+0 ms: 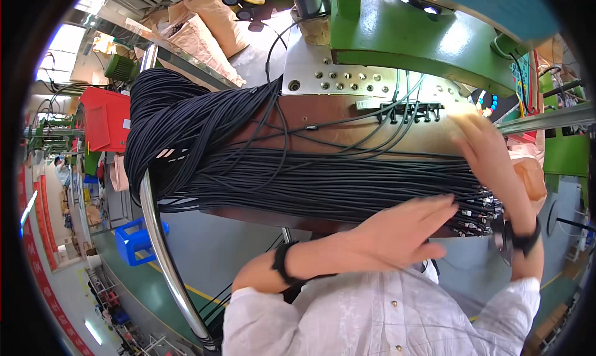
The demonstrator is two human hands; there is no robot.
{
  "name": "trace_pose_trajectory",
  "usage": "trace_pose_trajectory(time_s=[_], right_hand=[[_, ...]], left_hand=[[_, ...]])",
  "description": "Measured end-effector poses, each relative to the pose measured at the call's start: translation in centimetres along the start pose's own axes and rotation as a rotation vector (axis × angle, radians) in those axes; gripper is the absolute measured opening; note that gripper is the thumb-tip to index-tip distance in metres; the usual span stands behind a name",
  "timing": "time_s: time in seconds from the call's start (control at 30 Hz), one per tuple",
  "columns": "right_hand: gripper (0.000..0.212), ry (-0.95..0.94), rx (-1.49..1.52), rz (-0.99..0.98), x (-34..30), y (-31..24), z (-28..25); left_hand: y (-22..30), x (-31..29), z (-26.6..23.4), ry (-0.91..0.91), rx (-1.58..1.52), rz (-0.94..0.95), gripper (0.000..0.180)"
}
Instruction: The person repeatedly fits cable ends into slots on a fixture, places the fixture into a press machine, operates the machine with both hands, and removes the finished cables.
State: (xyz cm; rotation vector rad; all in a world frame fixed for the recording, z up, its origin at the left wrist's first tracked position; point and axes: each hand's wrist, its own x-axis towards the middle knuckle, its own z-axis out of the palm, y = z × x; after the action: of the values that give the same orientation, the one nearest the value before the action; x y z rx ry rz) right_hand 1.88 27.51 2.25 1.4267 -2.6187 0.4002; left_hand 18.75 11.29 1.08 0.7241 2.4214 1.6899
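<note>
Black cables, brown tabletop beneath, grey floor

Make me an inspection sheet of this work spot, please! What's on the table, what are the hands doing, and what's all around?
Surface: brown worktop, with a silvery holed plate along its far side.
Job's things: black comb-shaped piece, with thin cables running to it.
Clutter: brown sacks heaped beyond the worktop.
Hands: left hand open above the bundle, blurred; right hand near the comb-shaped piece, too blurred to tell its grip.
Cables: thick black bundle, draped over a shiny rail at left; connector ends at right.
Surroundings: green machine, red bin, blue stool.
</note>
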Motion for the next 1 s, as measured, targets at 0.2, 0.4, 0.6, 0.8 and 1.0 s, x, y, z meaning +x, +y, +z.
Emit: trace_pose_trajectory(time_s=[0.2, 0.4, 0.6, 0.8, 1.0], right_hand=[[0.031, -0.042, -0.017, -0.181, 2.5, 2.4, 4.8], [0.032, -0.048, 0.086, -0.123, -1.9, 3.0, 0.1], [0.033, -0.229, -0.317, 0.462, -9.7, 5.7, -10.1], [0.030, -0.192, -0.017, 0.145, -3.1, 3.0, -4.0], [0.025, -0.193, 0.165, 0.032, 2.4, 4.6, 4.4]], left_hand=[[-4.0, 2.8, -1.2, 0.190, 0.815, -0.311, 0.066], [-4.7, -3.1, -8.4, 0.066, 1.020, -0.249, 0.054], [-5.0, -1.5, -9.4, 0.003, 0.565, -0.506, 0.033], [-5.1, -2.3, -10.5, 0.105, 0.280, -0.668, 0.020], [-3.4, -2.0, -11.1, 0.097, 0.052, -0.681, 0.020]])
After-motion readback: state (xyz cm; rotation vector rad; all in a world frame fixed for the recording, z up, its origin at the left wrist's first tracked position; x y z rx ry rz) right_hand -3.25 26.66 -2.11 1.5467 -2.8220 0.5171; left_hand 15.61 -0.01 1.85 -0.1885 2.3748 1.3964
